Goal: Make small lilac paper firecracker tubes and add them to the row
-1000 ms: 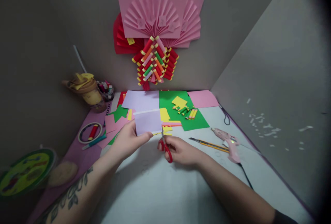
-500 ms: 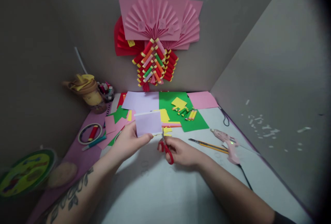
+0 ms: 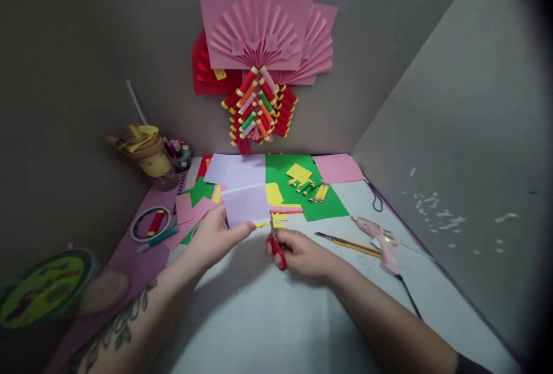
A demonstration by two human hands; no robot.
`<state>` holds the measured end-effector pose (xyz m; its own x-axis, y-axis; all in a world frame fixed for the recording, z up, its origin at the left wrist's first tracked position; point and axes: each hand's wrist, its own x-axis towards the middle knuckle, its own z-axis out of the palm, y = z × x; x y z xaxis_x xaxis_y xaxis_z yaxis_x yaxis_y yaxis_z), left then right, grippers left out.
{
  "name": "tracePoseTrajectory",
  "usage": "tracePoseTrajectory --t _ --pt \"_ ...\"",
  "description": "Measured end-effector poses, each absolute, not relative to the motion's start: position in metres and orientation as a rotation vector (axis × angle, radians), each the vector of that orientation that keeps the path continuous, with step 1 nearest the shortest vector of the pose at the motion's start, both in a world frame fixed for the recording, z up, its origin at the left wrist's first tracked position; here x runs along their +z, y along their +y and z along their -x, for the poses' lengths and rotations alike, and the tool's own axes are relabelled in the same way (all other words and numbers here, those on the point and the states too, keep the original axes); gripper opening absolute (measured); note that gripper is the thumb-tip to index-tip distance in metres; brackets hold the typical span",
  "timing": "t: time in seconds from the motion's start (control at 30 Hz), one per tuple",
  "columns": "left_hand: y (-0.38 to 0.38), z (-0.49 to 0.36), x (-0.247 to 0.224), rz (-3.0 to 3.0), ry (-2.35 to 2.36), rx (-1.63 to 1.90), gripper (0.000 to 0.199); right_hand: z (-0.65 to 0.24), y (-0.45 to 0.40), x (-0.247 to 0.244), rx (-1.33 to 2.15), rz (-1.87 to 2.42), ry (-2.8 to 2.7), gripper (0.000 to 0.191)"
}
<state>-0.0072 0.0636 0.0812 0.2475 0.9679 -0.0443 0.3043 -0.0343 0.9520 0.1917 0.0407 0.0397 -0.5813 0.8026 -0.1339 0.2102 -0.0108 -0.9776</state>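
Observation:
A small lilac sheet of paper [image 3: 246, 207] is pinched between the thumb and fingers of my left hand [image 3: 220, 233], held above the table. A pale strip runs along its top edge. My right hand [image 3: 298, 252] grips red-handled scissors [image 3: 279, 252], whose blades point away from me at the sheet's right edge. Whether the blades touch the paper I cannot tell. Beyond them lie small yellow paper pieces [image 3: 274, 221] and a yellow sheet [image 3: 273, 192]. Several short green and yellow paper rolls [image 3: 320, 192] rest on a green sheet [image 3: 330, 207].
To the right lie a box cutter [image 3: 349, 244] and a pink glue gun [image 3: 378, 230] with its cord. On the left are a tape roll [image 3: 135, 230], a teal pen [image 3: 162, 237] and a cup with a straw [image 3: 155, 161]. Paper fans [image 3: 259, 28] hang on the back wall.
The lilac sheet has tilted, its top edge now slanting and slightly lower on the left. The scissors have turned a little more upright; both hands stay in nearly the same place.

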Motion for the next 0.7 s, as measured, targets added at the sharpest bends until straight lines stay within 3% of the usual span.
tracePoseTrajectory --t 0.27,0.37,0.53,0.7 --pt "0.064 0.007 0.08 -1.511 1.233 0.843 0.022 -0.193 0.042 0.027 1.555 1.064 -1.711 0.002" --pt "0.066 0.008 0.077 -1.554 1.225 0.828 0.026 -0.196 0.046 0.025 1.437 1.073 -1.613 0.015" --pt "0.068 0.007 0.072 -1.69 1.142 0.556 0.014 -0.207 0.05 0.034 1.039 1.028 -1.6 0.027" --pt "0.065 0.005 0.072 -1.827 1.048 0.357 0.017 -0.211 0.046 0.047 1.018 0.983 -1.814 0.024"
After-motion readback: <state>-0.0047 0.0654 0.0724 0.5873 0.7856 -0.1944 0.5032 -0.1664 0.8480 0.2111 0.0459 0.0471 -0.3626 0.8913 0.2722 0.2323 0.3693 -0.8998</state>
